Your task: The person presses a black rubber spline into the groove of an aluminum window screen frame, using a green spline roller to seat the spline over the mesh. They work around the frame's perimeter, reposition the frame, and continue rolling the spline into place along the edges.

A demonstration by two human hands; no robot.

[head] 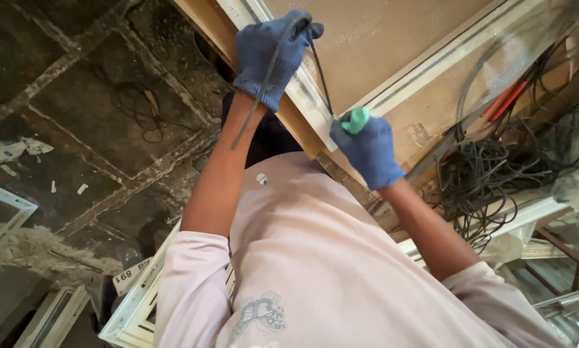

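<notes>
My left hand [273, 55], in a blue glove, is closed around a dark grey rubber strip [320, 71]. The strip loops over the fingers; one end hangs down along my forearm and the other runs to the corner of a white window frame [309, 96]. My right hand [370, 151], also in a blue glove, grips a tool with a green handle [356, 120], its tip against that frame corner where the strip meets it. The frame lies on a wooden bench [289, 122] around a beige panel [373, 45].
A tangle of dark rubber strips and cables [483, 174] lies on the right of the bench, with a red-handled tool [505, 103] above it. More white frame pieces [135, 309] lie at the lower left on a stained tiled floor [77, 109]. A framed pane [0, 216] sits at the left edge.
</notes>
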